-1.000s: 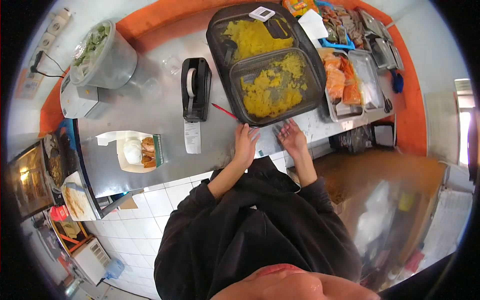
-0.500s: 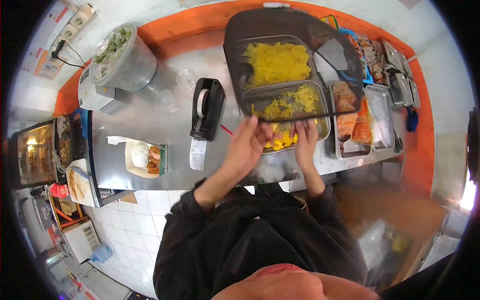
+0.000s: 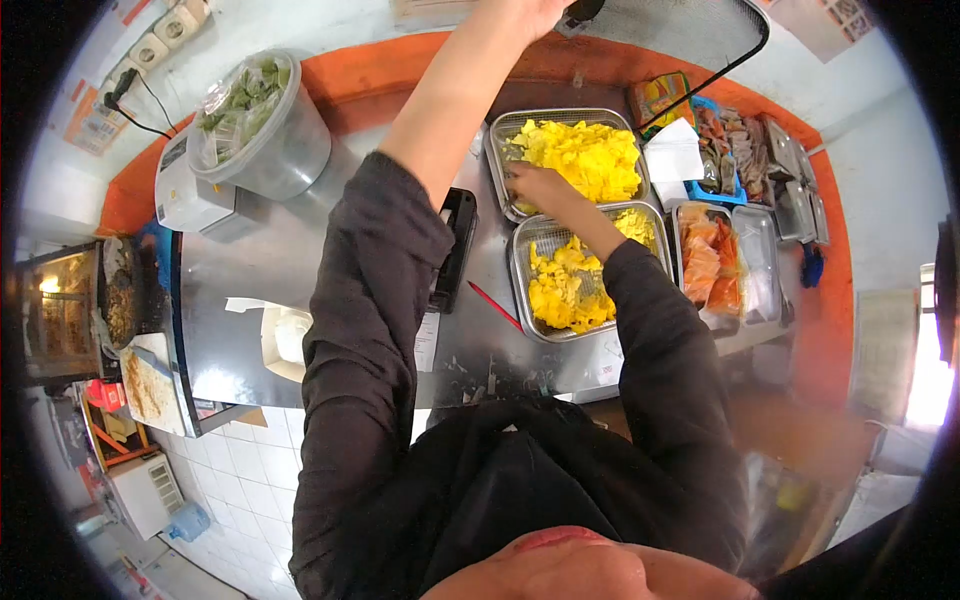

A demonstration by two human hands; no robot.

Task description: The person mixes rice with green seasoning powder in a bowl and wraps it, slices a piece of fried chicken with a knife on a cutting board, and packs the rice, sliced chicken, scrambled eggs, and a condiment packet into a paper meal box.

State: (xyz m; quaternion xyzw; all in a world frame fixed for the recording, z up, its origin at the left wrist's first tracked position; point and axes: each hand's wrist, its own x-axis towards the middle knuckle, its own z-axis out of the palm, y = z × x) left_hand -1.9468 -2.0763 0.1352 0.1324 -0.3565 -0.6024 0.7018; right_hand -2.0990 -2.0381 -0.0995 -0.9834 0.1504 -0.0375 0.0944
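Note:
My left hand (image 3: 537,14) is raised at the top edge, partly cut off, its fingers closed at a dark part of the black mesh food cover (image 3: 690,45). The cover is lifted and tilted behind the trays. My right hand (image 3: 537,188) reaches to the left side of the far metal tray (image 3: 497,135), fingers curled downward; whatever they grip is hidden. Yellow egg-like pieces (image 3: 590,160) fill that tray. Below my right forearm, the near metal tray (image 3: 522,318) has more yellow pieces (image 3: 570,290) in a looser spread.
To the right stand a container of orange slices (image 3: 710,255), a clear lidded container (image 3: 757,262) and a blue basket (image 3: 735,185) of packets. A black tape dispenser (image 3: 457,250), red pen (image 3: 495,305), open food box (image 3: 285,340) and tub of greens (image 3: 265,130) are leftward.
The mesh cover has gone from over the trays to up and back, with my left hand rising to the top edge. My right hand has moved from the near tray's front to the far tray.

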